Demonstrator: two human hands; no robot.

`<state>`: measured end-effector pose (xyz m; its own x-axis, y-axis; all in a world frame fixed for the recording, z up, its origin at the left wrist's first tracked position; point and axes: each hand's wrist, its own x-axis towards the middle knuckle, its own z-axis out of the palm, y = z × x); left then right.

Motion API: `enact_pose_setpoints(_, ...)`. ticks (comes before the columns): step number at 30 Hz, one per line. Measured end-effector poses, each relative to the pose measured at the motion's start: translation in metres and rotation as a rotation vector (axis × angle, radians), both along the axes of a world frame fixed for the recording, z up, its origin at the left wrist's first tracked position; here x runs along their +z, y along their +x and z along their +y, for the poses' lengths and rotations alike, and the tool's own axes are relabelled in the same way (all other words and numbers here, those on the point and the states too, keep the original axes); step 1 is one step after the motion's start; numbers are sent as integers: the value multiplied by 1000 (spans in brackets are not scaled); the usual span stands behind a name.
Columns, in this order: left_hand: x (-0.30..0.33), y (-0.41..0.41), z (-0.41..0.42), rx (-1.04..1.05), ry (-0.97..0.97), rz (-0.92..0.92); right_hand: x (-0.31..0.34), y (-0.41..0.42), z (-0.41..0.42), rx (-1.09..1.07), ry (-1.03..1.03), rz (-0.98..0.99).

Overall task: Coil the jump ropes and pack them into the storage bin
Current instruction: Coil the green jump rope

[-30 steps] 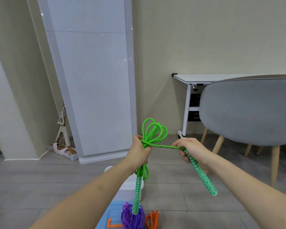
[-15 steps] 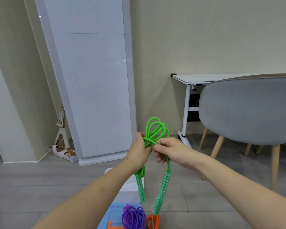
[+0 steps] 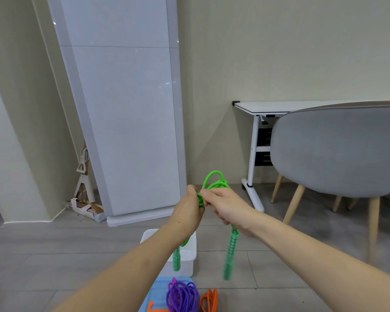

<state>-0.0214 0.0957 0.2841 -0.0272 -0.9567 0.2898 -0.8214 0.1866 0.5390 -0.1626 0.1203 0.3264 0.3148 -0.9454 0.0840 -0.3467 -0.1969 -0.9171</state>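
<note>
Right hand (image 3: 226,207) has closed in beside left hand (image 3: 188,207); both pinch the limp, light green braided jump rope (image 3: 214,181) at its wrapped waist, the best hold.

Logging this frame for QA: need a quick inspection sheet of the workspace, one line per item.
Surface: grey tiled floor.
Job's things: green jump rope bundled in both hands, handles hanging; white bin on the floor; purple rope and orange rope low in frame.
Clutter: blue lid under the purple rope.
Grippers: left hand grips the bundle; right hand pinches the rope at it.
Cables: nothing seen.
Surroundings: grey chair, white desk, white panel.
</note>
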Motion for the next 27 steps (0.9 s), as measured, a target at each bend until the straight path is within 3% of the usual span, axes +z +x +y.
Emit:
enact_pose_setpoints(4, 2, -4, -4, 49, 43, 139, 1, 5, 5, 14, -270, 58)
enact_pose_setpoints(8, 8, -7, -3, 61, 110, 298, 3, 1, 11, 56, -328, 91)
enact_pose_setpoints(16, 12, 5, -15, 77, 51, 515, 19, 2, 31, 118, -432, 104)
enact_pose_setpoints(19, 24, 4, -23, 60, 124, 839, 26, -3, 31, 142, -405, 89)
enact_pose_setpoints(23, 36, 8, -24, -110, 139, 943, 18, -19, 14, 145, -200, -113)
enact_pose_setpoints(27, 40, 13, -21, -257, 192, 1054, 3, -30, -7, 76, -59, -137)
